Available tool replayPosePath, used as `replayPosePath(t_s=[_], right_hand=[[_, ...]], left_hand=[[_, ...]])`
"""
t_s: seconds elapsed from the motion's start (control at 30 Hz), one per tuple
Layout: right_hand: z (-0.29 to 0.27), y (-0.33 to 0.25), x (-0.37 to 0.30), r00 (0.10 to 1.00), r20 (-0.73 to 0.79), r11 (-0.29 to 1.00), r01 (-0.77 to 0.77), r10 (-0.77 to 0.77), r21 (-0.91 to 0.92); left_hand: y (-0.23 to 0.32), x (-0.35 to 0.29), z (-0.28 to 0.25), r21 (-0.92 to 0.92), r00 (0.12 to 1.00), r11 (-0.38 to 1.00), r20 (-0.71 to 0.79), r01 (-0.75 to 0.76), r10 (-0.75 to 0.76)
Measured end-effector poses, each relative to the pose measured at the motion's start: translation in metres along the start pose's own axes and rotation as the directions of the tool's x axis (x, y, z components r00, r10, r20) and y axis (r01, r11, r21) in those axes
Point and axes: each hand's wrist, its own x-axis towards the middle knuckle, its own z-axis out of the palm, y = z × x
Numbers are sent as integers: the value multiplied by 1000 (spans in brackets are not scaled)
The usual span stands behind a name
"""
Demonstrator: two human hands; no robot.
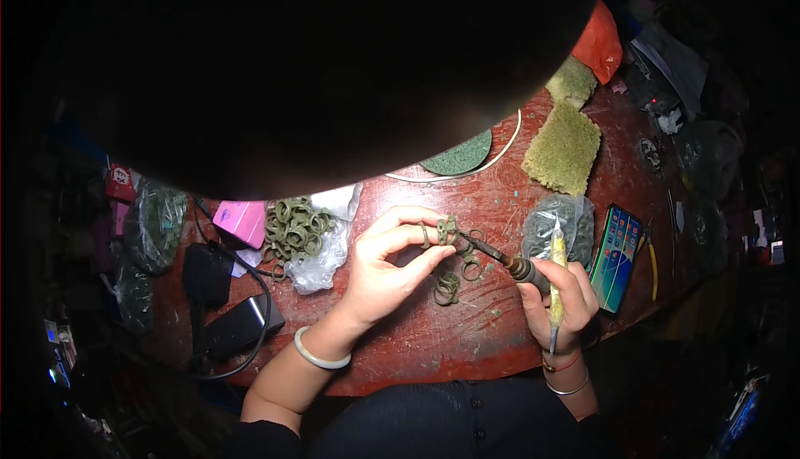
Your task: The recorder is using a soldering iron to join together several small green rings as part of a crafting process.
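Note:
My left hand (385, 259) pinches a green ring (447, 230) between thumb and fingers above the red table; another green band circles one finger. In my right hand (572, 302) is a soldering iron (528, 272), its dark shaft pointing left with the tip at or very near the pinched ring. I cannot tell whether they touch. That same hand also holds a slim yellow pen-shaped tool (557, 269), pointed end up. Several loose green rings (447, 289) lie below the fingers. Left of my left hand, a pile of green rings (293, 227) rests on clear plastic.
A phone (617, 259) with a lit screen and a plastic bag (543, 222) lie at the right. Beyond are yellow-green pads (564, 149) and a green disc (460, 155). A black box (242, 326), a cable and a pink box (242, 221) stand left. A dark shape hides the top.

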Motion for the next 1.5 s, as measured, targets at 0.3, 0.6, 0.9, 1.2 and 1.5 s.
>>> replayPosePath(t_s=[0.3,0.6,0.9,1.2,1.5], right_hand=[[-2,1,0,999,-47,1000,13,-14,-26],[-2,2,-3,999,-49,1000,9,-9,-11],[-3,1,-2,1000,-4,1000,2,-2,-5],[-2,0,-1,1000,22,1000,2,-2,18],[-2,0,0,999,34,1000,2,-3,12]], left_hand=[[0,0,-1,-74,1000,997,-2,6,-6],[9,2,-6,53,992,991,37,-123,122],[2,-2,-3,-144,1000,990,6,-5,6],[2,3,-5,-184,999,983,49,-3,12],[3,5,-5,-237,996,969,64,75,-61]])
